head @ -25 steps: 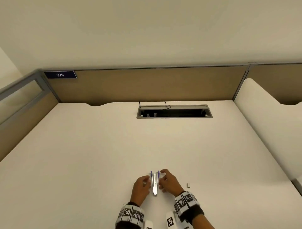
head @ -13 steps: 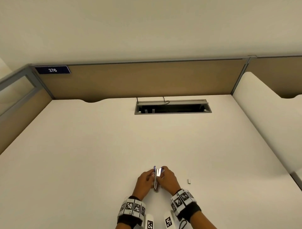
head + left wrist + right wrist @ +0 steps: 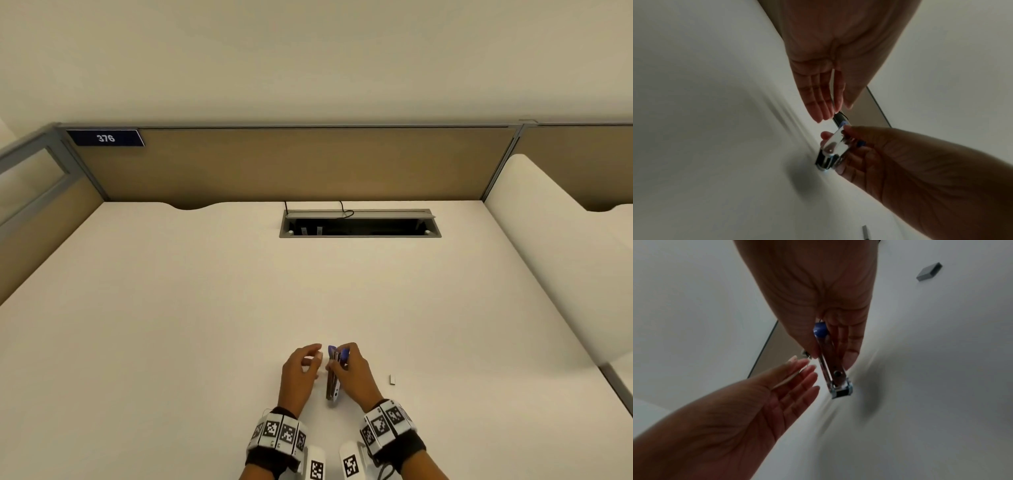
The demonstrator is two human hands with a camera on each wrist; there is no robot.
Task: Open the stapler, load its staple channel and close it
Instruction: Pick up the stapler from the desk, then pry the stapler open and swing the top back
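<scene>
The small metal stapler (image 3: 333, 380) with blue tips is low on the white desk (image 3: 205, 342), near its front edge. Its two halves are almost together, the blue ends pointing away from me. My right hand (image 3: 350, 370) pinches it between thumb and fingers; the right wrist view shows the stapler (image 3: 830, 365) with its hinge end down by the desk. My left hand (image 3: 312, 360) hovers just left of it with straight fingers, holding nothing. In the left wrist view the left hand (image 3: 819, 97) is apart from the stapler (image 3: 830, 150).
A small grey strip of staples (image 3: 392, 379) lies on the desk to the right of my right hand, also the staple strip (image 3: 929, 272) in the right wrist view. An open cable slot (image 3: 359, 224) sits at the back centre. Brown partitions border the desk.
The stapler's halves, spread in a V one second ago, have come together. My left hand has let go and drawn away to the left; the right hand keeps its hold.
</scene>
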